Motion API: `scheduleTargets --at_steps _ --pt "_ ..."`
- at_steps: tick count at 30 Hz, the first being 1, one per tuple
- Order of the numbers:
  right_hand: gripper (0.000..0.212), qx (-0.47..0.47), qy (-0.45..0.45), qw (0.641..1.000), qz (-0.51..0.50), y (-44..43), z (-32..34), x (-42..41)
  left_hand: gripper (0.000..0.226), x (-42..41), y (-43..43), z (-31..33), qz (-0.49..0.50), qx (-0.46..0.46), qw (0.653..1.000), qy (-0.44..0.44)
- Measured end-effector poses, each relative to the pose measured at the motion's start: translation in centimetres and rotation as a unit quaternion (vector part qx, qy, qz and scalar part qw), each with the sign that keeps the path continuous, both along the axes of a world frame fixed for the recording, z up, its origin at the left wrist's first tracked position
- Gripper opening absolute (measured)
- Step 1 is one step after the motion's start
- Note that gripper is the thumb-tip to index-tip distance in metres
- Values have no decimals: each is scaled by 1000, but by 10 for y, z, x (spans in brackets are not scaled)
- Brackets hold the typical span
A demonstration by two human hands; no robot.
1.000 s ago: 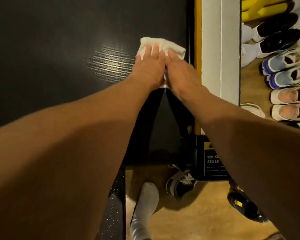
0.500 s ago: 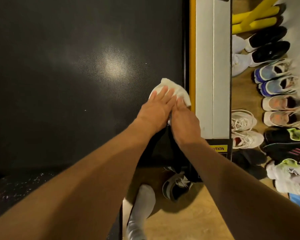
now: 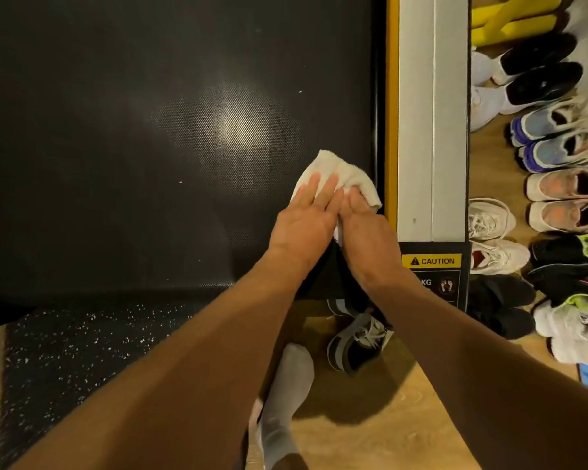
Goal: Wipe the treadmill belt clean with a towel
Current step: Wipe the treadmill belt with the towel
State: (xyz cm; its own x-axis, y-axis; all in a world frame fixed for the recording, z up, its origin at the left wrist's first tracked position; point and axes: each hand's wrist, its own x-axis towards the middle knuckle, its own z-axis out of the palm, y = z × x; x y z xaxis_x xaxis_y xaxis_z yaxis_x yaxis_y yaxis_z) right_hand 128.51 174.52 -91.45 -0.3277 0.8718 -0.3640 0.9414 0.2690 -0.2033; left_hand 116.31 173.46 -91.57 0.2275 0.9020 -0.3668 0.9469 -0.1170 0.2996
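The black textured treadmill belt point(image 3: 150, 147) fills the upper left of the head view, with a light glare in its middle. A small white towel point(image 3: 350, 174) lies on the belt near its right edge. My left hand point(image 3: 306, 222) presses flat on the towel with straight fingers. Beside it, touching, my right hand point(image 3: 367, 239) presses on the towel's right part; its fingertips are partly tucked into the cloth. Most of the towel is hidden under both hands.
A yellow strip point(image 3: 391, 113) and a grey side rail point(image 3: 431, 113) border the belt on the right, ending in a caution label point(image 3: 431, 261). Several shoes point(image 3: 557, 184) line the wooden floor at right. A speckled black mat point(image 3: 82, 351) lies below the belt. My socked foot point(image 3: 286, 395) stands beside a sneaker point(image 3: 357, 344).
Both hands have drawn the towel along the belt's right edge toward its near end. In the last half second they barely moved.
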Motion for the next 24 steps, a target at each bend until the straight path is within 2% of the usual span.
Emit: scheduleTargets --at_steps 3,7,11,14,17,20,22,24 --pt "61 13 11 1000 6 13 -10 -2 64 -11 9 0 -2 14 1000 5" --pt "56 55 32 998 -20 13 -19 -13 65 -10 9 1 35 18 999 -6" --pt "55 0 54 999 3 -26 -8 -20 65 -21 -31 -6 8 19 1000 0" --pt "54 43 27 996 70 -12 -6 -39 68 -46 -19 0 55 -15 998 -22" --pt "51 23 26 998 47 -6 -9 -77 67 -71 -14 3 107 -23 994 -18" --pt "59 -20 6 998 55 -41 -14 -103 67 -93 -48 -2 94 -20 995 -13" --pt "68 -14 -22 997 79 -63 -10 -104 70 -108 -70 0 69 -26 997 -11" --pt "69 12 -13 995 97 -61 -6 -110 68 -122 -69 0 71 -23 997 -17"
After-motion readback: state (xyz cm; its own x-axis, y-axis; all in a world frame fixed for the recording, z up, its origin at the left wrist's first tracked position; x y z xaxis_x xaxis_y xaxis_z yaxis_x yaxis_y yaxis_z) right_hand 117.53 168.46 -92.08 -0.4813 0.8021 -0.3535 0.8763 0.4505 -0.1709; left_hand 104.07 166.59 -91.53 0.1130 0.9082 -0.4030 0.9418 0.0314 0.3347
